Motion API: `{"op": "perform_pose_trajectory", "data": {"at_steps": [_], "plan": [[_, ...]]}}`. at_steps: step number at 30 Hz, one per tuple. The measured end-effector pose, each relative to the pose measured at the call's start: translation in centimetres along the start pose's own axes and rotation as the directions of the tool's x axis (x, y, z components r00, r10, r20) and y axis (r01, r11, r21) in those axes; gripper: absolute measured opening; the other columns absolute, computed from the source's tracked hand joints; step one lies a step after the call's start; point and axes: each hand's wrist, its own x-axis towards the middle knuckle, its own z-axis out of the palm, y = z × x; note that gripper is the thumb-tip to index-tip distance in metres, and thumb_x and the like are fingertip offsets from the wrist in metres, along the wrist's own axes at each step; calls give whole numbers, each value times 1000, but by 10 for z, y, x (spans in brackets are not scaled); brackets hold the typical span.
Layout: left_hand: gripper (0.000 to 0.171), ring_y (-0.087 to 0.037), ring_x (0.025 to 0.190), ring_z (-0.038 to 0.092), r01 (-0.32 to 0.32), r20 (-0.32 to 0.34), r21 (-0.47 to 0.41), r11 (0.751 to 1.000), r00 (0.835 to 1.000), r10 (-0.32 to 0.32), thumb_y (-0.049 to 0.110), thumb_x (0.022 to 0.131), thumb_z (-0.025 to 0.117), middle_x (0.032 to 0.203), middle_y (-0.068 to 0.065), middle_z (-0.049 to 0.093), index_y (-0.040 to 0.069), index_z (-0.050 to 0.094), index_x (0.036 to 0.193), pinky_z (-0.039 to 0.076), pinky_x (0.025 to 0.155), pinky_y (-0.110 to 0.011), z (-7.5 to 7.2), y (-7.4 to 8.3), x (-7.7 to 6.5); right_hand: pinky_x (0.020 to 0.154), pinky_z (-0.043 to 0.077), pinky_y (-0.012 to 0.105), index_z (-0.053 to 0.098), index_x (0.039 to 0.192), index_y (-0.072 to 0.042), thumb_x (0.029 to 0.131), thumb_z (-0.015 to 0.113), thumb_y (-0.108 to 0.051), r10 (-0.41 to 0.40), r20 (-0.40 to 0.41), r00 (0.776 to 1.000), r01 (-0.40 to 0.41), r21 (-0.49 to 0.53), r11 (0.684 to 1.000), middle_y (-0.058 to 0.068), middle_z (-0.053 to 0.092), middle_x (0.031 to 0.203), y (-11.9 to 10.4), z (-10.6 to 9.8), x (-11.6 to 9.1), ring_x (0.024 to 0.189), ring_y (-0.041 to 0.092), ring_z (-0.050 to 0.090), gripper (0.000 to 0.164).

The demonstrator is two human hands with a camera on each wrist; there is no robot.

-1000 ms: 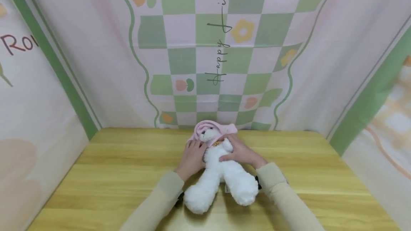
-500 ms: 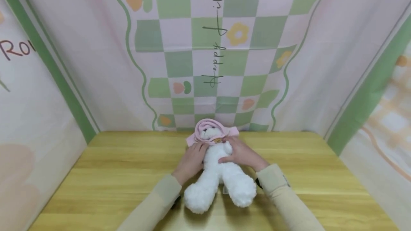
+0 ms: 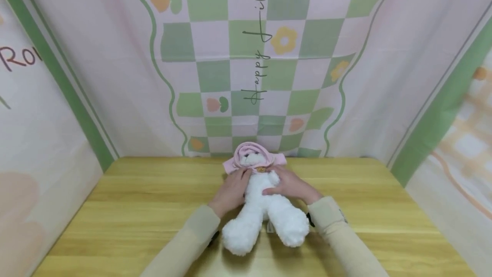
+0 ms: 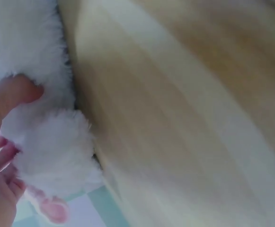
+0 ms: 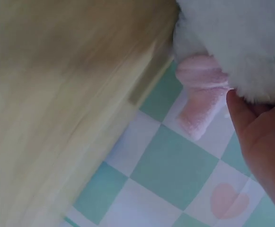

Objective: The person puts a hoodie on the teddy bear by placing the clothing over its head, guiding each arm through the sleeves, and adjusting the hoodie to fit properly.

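Holding a white plush toy point(image 3: 255, 192) over the tabletop point(image 3: 153, 208), with left hand point(image 3: 230, 189) and right hand point(image 3: 293, 184) gripping it from opposite sides just below its pink head covering point(image 3: 270, 157), presumably to keep so soft a thing from flopping.

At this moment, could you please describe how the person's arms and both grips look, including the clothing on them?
The left sleeve and right sleeve are beige, each ending in a wide cuff. A small black item shows beside the right wrist, another by the left; I cannot tell what they are. The left grip and right grip wear no gloves.
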Motion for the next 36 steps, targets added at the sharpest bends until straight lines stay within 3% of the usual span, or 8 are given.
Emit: {"op": "perform_pose_trajectory", "data": {"at_steps": [5,10,14,19,23,28,32,36], "plan": [[66,-24,117,53,14,25,2,1000,1000,-14,25,69,79,123,-9,57,6,52,126,42,106,-36,3,-3,5,94,48,41,57,123,-5,77,78,-37,-6,13,1000,5,78,997,12,62,121,2,1,0,111,28,58,60],[48,-22,106,60,45,55,-82,996,998,-40,21,73,77,111,-6,64,8,57,115,46,99,-35,0,-2,8,90,50,33,58,122,-8,76,78,-40,-40,10,999,40,40,998,7,63,118,6,0,3,107,21,60,60],[29,-21,88,65,88,17,-126,988,996,-86,19,79,72,94,-4,67,10,58,102,53,81,-35,0,-2,7,79,49,28,58,113,-7,71,81,-43,-44,2,999,44,5,999,5,64,104,3,0,7,92,15,59,59],[15,-17,75,65,95,8,-71,993,995,-95,13,84,66,83,1,66,14,57,95,54,66,-32,1,-3,2,73,47,27,55,105,-8,66,83,-45,-30,5,1000,30,-23,999,4,60,94,0,3,11,84,13,55,61],[29,-20,95,66,151,155,-191,970,980,-122,12,83,60,108,-4,67,10,59,112,55,80,-35,-9,-3,3,76,49,30,52,109,-8,68,80,-46,-24,4,1000,24,-26,999,8,61,100,-3,7,11,88,17,57,62],[63,-31,124,53,283,364,-317,905,918,-159,43,86,58,141,-12,48,10,46,138,46,102,-46,-29,3,7,72,47,27,50,111,-7,70,78,-42,-40,-17,999,39,-23,999,8,60,97,-4,9,8,82,14,55,61],[96,-32,131,46,264,395,-282,922,908,-139,68,74,65,151,-14,34,13,34,146,39,109,-49,-29,8,6,68,44,24,49,103,-7,71,79,-37,-48,-64,997,47,-12,999,4,57,86,-2,13,3,75,13,51,53],[104,-31,132,45,225,348,-234,946,928,-134,67,72,68,153,-18,32,8,29,148,34,113,-49,-23,14,6,82,47,28,52,107,-5,79,78,-26,-65,-128,990,77,93,993,8,60,101,7,17,-2,93,15,55,44]]}}
